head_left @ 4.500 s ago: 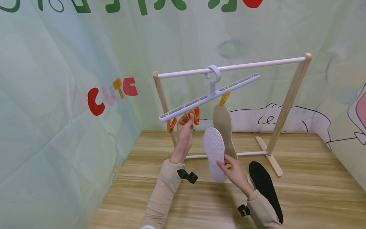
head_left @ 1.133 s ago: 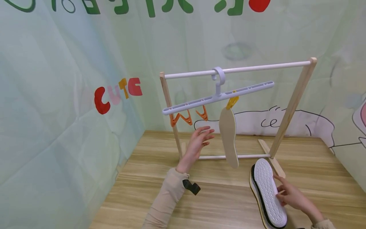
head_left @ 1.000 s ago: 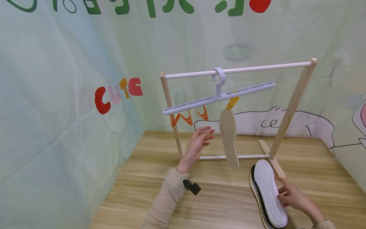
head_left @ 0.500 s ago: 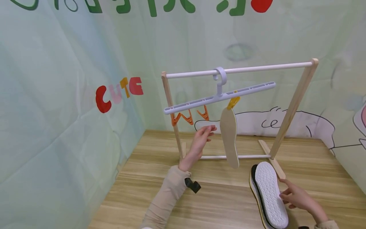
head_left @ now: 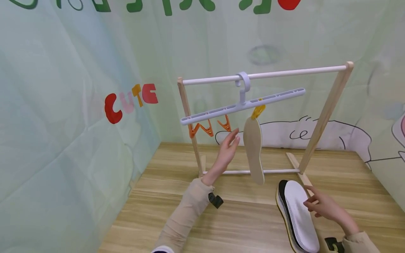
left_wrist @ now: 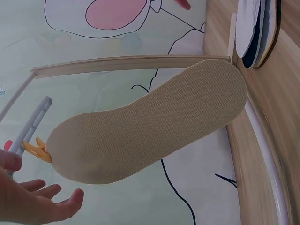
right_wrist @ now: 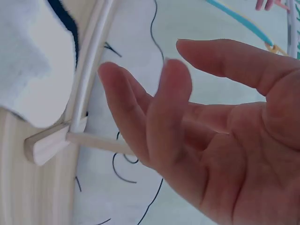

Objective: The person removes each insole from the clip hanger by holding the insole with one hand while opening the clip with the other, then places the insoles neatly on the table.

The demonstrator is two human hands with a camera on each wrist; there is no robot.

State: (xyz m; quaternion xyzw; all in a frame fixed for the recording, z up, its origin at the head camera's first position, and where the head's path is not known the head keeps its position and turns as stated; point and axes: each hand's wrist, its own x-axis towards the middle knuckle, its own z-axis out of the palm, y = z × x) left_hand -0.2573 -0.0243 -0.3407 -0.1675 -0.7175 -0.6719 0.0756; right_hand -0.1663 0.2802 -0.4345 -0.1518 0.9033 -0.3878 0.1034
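My left hand (head_left: pixel 226 153) is raised with fingers spread, holding nothing. It is just left of a beige insole (head_left: pixel 253 151) that hangs from a yellow clothespin (head_left: pixel 258 111) on a pale lilac hanger (head_left: pixel 215 113). In the left wrist view the fingers lie near the clipped end of that insole. My right hand (head_left: pixel 327 207) has loosely bent fingers with nothing in them. Its fingertips overlap the edge of a white insole (head_left: pixel 300 218) in the head view. That insole lies on top of a black insole (head_left: pixel 282 186) and other layers on the table.
Several orange clothespins (head_left: pixel 207 130) hang under the hanger's left half. The hanger hooks over the white rail (head_left: pixel 294 72) of a wooden-legged rack. A printed fabric backdrop (head_left: pixel 79 168) closes in the wooden table (head_left: pixel 177 207) at the left and back.
The white insole went from my right hand onto the stack; its bumpy top now looks smooth. My left hand left the orange clothespins, then rose slightly beside the beige insole.
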